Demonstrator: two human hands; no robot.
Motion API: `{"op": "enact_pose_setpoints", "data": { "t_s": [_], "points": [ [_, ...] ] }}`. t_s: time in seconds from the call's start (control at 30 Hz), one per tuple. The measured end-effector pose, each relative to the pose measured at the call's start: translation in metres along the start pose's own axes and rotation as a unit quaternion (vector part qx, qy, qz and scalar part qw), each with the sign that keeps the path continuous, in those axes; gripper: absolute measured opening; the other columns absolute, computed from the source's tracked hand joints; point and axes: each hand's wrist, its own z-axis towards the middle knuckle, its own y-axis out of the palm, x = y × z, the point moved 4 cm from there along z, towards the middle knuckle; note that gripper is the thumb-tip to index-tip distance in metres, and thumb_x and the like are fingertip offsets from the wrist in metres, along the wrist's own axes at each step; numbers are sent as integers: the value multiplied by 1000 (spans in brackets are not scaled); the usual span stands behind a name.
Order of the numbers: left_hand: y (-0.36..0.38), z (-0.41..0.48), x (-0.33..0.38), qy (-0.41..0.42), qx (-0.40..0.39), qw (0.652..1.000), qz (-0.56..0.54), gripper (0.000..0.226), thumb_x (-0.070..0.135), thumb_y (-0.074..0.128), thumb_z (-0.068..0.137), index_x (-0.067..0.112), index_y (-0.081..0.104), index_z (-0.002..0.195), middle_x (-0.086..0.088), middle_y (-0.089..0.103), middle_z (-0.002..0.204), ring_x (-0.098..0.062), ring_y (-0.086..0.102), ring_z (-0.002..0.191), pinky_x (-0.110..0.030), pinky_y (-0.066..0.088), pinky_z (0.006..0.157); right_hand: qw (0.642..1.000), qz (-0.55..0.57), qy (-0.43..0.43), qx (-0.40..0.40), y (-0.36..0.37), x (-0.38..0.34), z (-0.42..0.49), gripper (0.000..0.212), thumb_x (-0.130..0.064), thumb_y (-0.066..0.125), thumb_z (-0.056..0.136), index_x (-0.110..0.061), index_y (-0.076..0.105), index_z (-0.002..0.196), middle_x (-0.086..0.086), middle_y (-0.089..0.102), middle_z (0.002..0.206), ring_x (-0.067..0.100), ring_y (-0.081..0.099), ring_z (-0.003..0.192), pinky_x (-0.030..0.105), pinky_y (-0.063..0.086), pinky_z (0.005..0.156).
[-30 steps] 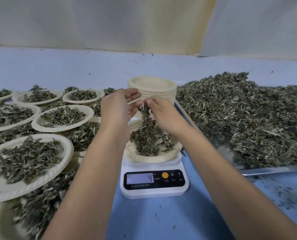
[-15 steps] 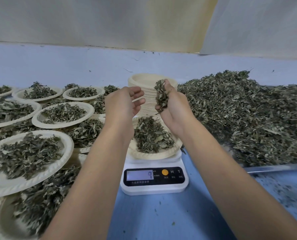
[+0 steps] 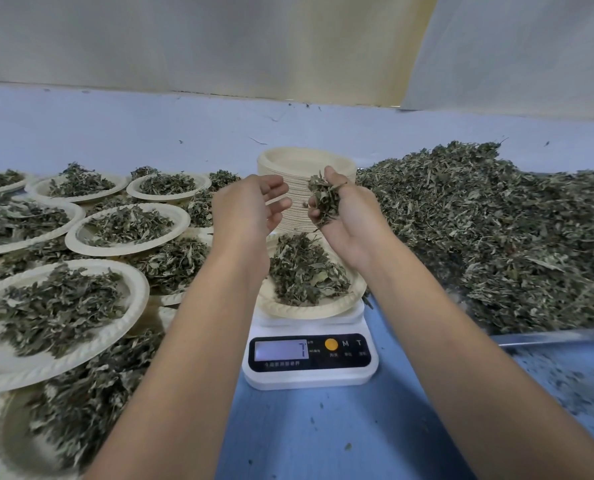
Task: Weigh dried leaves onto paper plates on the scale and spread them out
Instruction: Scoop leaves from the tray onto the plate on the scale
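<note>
Right hand (image 3: pixel 347 216) cups a clump of leaves (image 3: pixel 323 199) above the scale (image 3: pixel 309 374); left hand (image 3: pixel 250 209) alongside, fingers (image 3: pixel 275 192) loose, holding nothing.
Plate (image 3: pixel 309 310) on the scale carries a heap (image 3: pixel 306 271); readout (image 3: pixel 281 349) blurred, perhaps 7. Plate stack (image 3: pixel 302 161) behind the scale, loose pile (image 3: pixel 496 220) right, filled plates (image 3: pixel 129 247) left.

Small herb or tea processing workroom, not a home kitchen. Evidence: bulk dried leaves (image 3: pixel 496 230) heaped loose across the right of a long blue worktable (image 3: pixel 323 438). Digital scale (image 3: pixel 309 379) near centre, tall stack of paper plates (image 3: pixel 302 161) just behind it. Many portioned plates (image 3: pixel 126 251) overlapping in layers on the left. Plain pale sheeting (image 3: pixel 219 39) along the far side.
</note>
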Motion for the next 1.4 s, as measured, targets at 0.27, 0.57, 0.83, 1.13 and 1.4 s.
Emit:
{"op": "enact_pose_setpoints", "data": {
  "t_s": [0.27,0.57,0.83,1.13,1.4],
  "points": [
    [-1,0,0,3,0,1000,-3,23,3,41,92,6,63,95,-2,66,84,-8,58,61,-16,44,60,996,66,47,-24,-2,0,-2,21,-7,39,97,-2,56,85,12,53,72,17,50,62,21,42,52],
    [18,-8,-7,1,-34,999,23,25,4,40,93,10,62,82,-1,65,82,-9,56,63,-16,41,59,986,124,113,5,-19,-9,5,28,-22,43,101,-9,53,78,-2,37,63,3,34,30,12,26,30],
    [57,-19,-33,-40,-62,997,19,23,2,44,91,8,63,79,-6,63,79,-12,55,59,-13,44,48,976,-163,9,142,-102,-47,13,28,-25,48,100,-11,64,81,-10,45,39,5,32,31,16,27,33],
    [77,-21,-52,-41,-69,996,48,22,4,47,90,9,67,82,-4,69,81,-13,62,62,-19,49,58,825,-541,7,160,-143,-47,17,28,-28,54,89,-6,66,76,9,54,70,27,52,76,33,38,68],
    [72,-20,-51,-42,-64,996,47,22,4,48,90,10,67,79,-3,70,80,-12,62,62,-17,49,57,893,-433,-9,121,-138,-36,22,36,4,40,96,6,50,131,25,55,126,39,57,113,42,48,98]
  ]
}}
